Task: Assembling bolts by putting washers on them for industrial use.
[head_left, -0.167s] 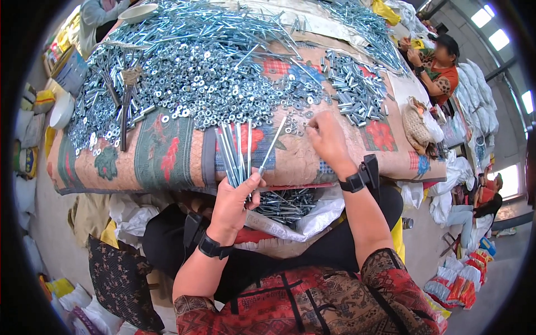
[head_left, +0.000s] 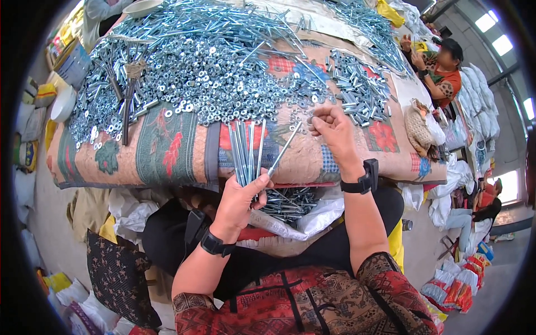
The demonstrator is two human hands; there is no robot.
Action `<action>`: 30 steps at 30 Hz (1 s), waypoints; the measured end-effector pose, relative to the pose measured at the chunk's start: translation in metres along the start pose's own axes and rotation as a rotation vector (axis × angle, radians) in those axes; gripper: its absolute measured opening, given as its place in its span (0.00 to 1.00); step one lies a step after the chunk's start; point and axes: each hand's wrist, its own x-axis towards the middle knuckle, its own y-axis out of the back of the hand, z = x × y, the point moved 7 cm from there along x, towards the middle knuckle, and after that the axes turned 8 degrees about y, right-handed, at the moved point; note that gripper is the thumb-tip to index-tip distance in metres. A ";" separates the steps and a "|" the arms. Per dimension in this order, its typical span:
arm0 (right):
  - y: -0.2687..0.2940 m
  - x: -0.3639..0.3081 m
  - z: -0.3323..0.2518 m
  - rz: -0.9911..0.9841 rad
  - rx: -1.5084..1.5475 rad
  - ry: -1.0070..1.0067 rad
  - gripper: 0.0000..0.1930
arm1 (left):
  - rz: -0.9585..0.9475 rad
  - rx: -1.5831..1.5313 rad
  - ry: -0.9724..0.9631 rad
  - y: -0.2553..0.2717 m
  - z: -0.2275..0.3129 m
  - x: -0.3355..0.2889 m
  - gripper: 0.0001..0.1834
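Head view: left hand (head_left: 239, 202) grips bunch of long bolts (head_left: 248, 148), fanned upward over worktop (head_left: 184, 151) edge. Right hand (head_left: 330, 129) pinches small washer at edge of washer pile (head_left: 212, 67), fingers closed. Bag of bolts (head_left: 290, 204) on lap.

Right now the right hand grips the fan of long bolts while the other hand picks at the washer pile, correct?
Not quite: the head view shows the left hand gripping the long bolts. The right hand picks at the washer pile.
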 end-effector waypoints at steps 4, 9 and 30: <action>-0.015 -0.009 -0.009 -0.122 0.084 -0.009 0.11 | -0.019 0.023 0.019 -0.004 -0.002 0.001 0.10; -0.022 -0.019 -0.024 -0.082 0.085 0.018 0.10 | -0.009 0.013 0.012 -0.006 -0.003 0.002 0.09; -0.036 0.018 0.004 -0.083 -0.222 0.023 0.07 | 0.052 -0.062 -0.060 0.004 0.011 0.000 0.11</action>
